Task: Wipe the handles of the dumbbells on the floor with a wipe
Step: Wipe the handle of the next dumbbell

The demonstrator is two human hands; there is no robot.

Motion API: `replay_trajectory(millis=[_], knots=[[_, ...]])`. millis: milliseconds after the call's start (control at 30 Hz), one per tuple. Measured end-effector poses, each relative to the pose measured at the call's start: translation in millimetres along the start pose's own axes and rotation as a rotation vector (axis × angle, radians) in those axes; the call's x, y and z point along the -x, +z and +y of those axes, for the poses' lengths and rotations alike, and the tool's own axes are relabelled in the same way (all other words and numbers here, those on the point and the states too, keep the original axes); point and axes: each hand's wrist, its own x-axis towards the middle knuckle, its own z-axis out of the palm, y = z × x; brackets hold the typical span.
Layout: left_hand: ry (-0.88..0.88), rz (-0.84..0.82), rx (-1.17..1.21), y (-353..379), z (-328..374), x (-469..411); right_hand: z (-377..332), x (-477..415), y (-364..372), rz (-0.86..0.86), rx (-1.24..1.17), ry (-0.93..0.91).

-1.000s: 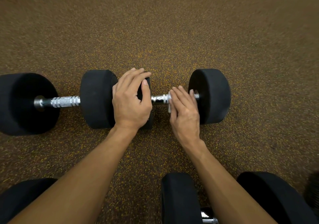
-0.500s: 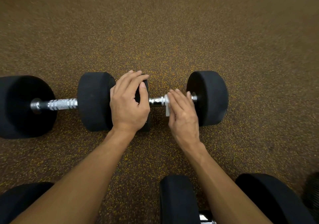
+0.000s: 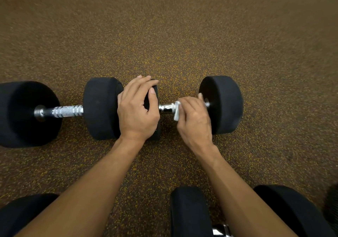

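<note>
A: Entry, starting at the fingers. The right hand has its fingers curled together over a small white crumpled wipe, clamping it down onto the chrome knurled handle of the right-side black round-headed dumbbell. Only a strip of the wipe shows, at the thumb side.

B: And the other hand?

A: The left hand lies flat on that dumbbell's inner black head; fingers together and draped over the top, thumb along the edge facing the handle. Closed on nothing. My reading: it braces the weight so that it cannot roll while the handle is rubbed.

B: Why grip from above?

A: Probably so the wipe wraps round the bar. How far round, I cannot tell; the underside is hidden.

B: Neighbours?

A: A second black dumbbell lies just to the left, end to end, head touching or nearly touching head. Its silver ridged handle is bare, with no hand near it. More black heads sit at the near edge.

B: Ground and room?

A: Brown rubber floor flecked with yellow; everything rests directly on it. No walls or furniture visible.
</note>
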Motion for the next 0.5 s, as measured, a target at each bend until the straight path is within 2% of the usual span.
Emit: replay_trajectory(millis=[100,267,400,500], knots=[[0.005,0.001,0.005,0.7,-1.7,-0.3,-1.8,-6.6,3.9,0.02,0.018,0.09],[0.022,0.009,0.013,1.9,-4.1,-1.3,-9.8,-10.6,7.4,-0.106,-0.032,-0.009],[0.013,0.013,0.009,1.4,-1.9,-0.3,2.0,-10.9,0.3,-0.049,0.049,0.102],[0.011,0.013,0.004,1.0,-2.3,-0.3,-11.1,-12.8,8.7,-0.08,0.058,0.074]])
